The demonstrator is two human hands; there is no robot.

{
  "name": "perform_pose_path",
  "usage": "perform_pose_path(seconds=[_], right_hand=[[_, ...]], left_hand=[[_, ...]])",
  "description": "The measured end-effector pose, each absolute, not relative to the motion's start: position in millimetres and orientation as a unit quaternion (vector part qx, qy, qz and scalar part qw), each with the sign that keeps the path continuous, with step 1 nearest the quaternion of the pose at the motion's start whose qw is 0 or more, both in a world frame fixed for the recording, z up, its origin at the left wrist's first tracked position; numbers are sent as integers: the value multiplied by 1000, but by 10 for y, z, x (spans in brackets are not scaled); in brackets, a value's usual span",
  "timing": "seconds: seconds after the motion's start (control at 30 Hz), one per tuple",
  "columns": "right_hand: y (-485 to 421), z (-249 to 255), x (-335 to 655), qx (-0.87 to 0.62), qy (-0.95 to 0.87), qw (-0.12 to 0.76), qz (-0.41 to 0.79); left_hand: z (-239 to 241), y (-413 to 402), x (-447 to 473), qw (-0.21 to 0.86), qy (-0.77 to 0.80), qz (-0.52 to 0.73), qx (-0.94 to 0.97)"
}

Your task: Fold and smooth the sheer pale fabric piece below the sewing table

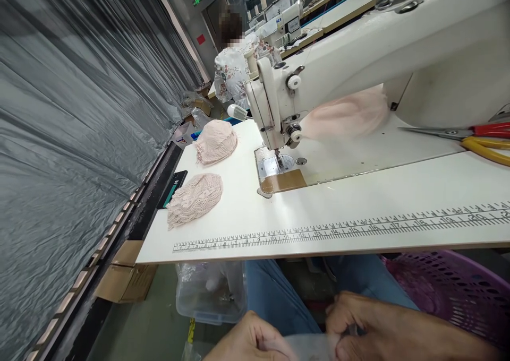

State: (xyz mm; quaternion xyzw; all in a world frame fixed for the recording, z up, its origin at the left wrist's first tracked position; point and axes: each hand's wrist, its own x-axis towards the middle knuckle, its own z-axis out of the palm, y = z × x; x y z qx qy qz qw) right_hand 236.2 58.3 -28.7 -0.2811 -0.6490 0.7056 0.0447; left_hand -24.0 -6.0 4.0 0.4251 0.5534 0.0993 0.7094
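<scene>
Both of my hands are low in my lap, below the front edge of the white sewing table [358, 202]. My left hand [247, 342] and my right hand [382, 326] are closed in pinches on a thin translucent piece of material [311, 347] held between them; what it is I cannot make out. On the table's left part lie a pink lace piece [194, 197] and a pile of pink lace pieces [215, 141]. A white sewing machine [358, 58] stands on the table, with pink fabric [346, 118] under its arm.
Scissors with red and yellow handles [478, 137] lie at the table's right. A purple plastic basket [454, 292] sits at my right knee, a clear plastic bin [211, 294] under the table. Grey plastic sheeting [71, 111] covers the left wall. Another person [235, 58] sits farther back.
</scene>
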Motion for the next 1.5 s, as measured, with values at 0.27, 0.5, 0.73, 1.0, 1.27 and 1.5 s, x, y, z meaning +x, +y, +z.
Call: perform_pose_path(seconds=[0.27,0.5,0.73,1.0,1.27,1.5], right_hand=[[590,-155,2320,-321,-655,28,684],[597,-197,2343,-315,-667,31,675],[498,-363,2367,-289,-669,211,652],[483,-554,2100,-260,-615,162,726],[510,-474,1994,-252,-659,190,682],[522,-453,2142,-232,-703,217,637]], left_hand=[[-60,-112,-317,681,594,89,419],[-21,-155,-350,700,587,99,394],[-14,-181,-453,702,583,125,390],[-143,-254,-683,716,591,111,355],[-43,-302,-721,681,610,105,391],[-89,-312,-739,685,606,91,394]])
